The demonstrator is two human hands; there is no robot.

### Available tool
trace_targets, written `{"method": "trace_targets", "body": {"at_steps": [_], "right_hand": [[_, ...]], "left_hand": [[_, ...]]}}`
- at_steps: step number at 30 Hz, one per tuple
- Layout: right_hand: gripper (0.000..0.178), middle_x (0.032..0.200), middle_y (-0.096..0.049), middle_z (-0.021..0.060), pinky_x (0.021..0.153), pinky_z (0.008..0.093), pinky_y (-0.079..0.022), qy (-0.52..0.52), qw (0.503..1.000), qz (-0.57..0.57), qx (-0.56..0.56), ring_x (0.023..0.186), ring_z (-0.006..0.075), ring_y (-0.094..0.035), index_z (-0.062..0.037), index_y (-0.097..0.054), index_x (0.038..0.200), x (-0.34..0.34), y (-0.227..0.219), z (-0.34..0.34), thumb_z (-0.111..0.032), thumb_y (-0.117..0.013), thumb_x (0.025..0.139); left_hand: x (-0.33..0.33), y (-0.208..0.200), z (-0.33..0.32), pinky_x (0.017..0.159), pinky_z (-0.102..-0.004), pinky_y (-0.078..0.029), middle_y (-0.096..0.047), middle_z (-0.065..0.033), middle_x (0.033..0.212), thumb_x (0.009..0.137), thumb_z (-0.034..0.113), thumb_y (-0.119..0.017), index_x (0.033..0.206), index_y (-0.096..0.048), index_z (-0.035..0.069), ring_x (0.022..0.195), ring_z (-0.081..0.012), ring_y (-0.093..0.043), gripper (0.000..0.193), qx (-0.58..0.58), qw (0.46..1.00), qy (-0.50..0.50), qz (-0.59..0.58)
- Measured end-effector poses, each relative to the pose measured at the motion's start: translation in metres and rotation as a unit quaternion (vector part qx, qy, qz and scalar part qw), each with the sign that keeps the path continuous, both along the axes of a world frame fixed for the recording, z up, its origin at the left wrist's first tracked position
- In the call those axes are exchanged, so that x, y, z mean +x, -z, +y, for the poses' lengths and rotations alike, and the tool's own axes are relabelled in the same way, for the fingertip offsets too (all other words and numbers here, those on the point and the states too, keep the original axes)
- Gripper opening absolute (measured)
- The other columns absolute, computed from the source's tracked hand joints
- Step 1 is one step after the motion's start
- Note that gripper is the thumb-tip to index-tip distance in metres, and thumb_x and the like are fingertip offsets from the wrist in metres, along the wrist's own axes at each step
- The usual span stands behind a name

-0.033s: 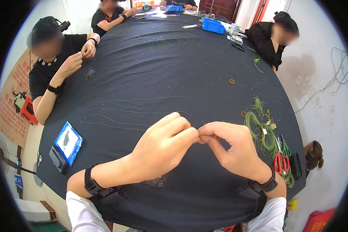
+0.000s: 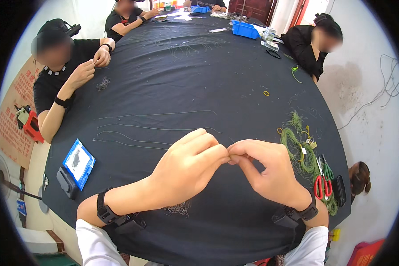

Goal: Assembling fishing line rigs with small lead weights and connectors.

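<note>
My left hand [image 2: 188,166] and my right hand [image 2: 268,170] meet above the black cloth, thumbs and fingertips pinched together. Whatever sits between the fingertips is too small and hidden to make out; a short thin strand seems to stick up beside them. Several thin green lines [image 2: 157,128] lie stretched across the cloth beyond my left hand. Partly covered by my left forearm is a small pile of curved metal pieces [image 2: 178,209], like fish hooks. To the right of my right hand rest coiled bundles of green line [image 2: 293,144] tied with yellow bands.
Red-handled scissors [image 2: 322,186] and green-handled scissors [image 2: 327,172] lie by a black case [image 2: 339,190] at right. At left are a blue packet [image 2: 79,164] and a dark case [image 2: 66,182]. Several co-workers sit around the black-covered table [image 2: 252,115]. A blue bin [image 2: 245,29] stands farther back.
</note>
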State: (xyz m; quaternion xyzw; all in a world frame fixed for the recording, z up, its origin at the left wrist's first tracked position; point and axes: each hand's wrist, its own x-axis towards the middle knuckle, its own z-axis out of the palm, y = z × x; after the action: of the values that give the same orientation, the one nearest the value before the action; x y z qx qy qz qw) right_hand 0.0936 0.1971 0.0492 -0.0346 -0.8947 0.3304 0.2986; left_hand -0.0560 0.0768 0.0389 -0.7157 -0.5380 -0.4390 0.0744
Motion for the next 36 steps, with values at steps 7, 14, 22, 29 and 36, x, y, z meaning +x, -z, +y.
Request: {"method": "trace_targets", "body": {"at_steps": [7,14,22,29,36], "right_hand": [[0.011,0.078,-0.065,0.0110,0.057,0.0250,-0.050,-0.030,0.996,0.009,-0.083,0.067,0.0160,-0.066,0.0007,-0.063,0.087,0.000,-0.002,0.004,0.006,-0.057,0.080],[0.010,0.084,-0.066,0.0078,0.060,0.0231,-0.049,-0.039,0.977,-0.029,-0.207,0.072,0.0138,-0.065,0.0016,-0.063,0.091,0.001,-0.007,0.009,0.002,-0.054,0.086],[0.019,0.107,-0.060,0.0157,0.069,0.0295,-0.054,-0.228,0.820,0.000,-0.525,0.096,0.0261,-0.065,-0.0012,-0.051,0.094,-0.003,-0.006,0.031,-0.019,-0.047,0.097],[0.014,0.092,-0.056,0.0084,0.077,0.0312,-0.051,-0.259,0.791,0.053,-0.552,0.093,0.0237,-0.062,-0.0034,-0.050,0.094,-0.001,-0.007,0.057,-0.017,-0.046,0.097],[0.014,0.092,-0.053,0.0061,0.078,0.0290,-0.050,-0.262,0.789,0.137,-0.538,0.089,0.0198,-0.057,-0.0014,-0.048,0.099,0.012,-0.021,0.086,-0.015,-0.047,0.096]], "left_hand": [[0.001,-0.006,-0.003,0.062,-0.0281,-0.046,-0.061,-0.0100,0.077,0.078,0.000,-0.066,0.085,-0.064,-0.001,0.068,-0.0190,-0.059,0.007,-0.080,0.987,0.009,-0.141],[-0.001,-0.011,-0.005,0.064,-0.0269,-0.046,-0.062,-0.0089,0.079,0.081,0.002,-0.065,0.086,-0.063,-0.002,0.070,-0.0151,-0.059,0.006,-0.118,0.972,0.014,-0.201],[-0.012,-0.013,-0.002,0.068,-0.0260,-0.046,-0.062,-0.0071,0.079,0.082,0.001,-0.063,0.085,-0.063,-0.001,0.075,-0.0132,-0.058,0.003,-0.102,0.965,0.019,-0.240],[-0.021,-0.011,0.003,0.061,-0.0261,-0.045,-0.061,-0.0073,0.078,0.080,0.000,-0.065,0.085,-0.062,-0.001,0.067,-0.0131,-0.056,0.007,-0.054,0.987,0.008,-0.149],[-0.029,-0.013,0.003,0.073,-0.0253,-0.046,-0.062,-0.0038,0.080,0.084,0.005,-0.061,0.085,-0.062,-0.002,0.076,-0.0100,-0.057,0.007,-0.134,0.957,0.014,-0.258]]}}
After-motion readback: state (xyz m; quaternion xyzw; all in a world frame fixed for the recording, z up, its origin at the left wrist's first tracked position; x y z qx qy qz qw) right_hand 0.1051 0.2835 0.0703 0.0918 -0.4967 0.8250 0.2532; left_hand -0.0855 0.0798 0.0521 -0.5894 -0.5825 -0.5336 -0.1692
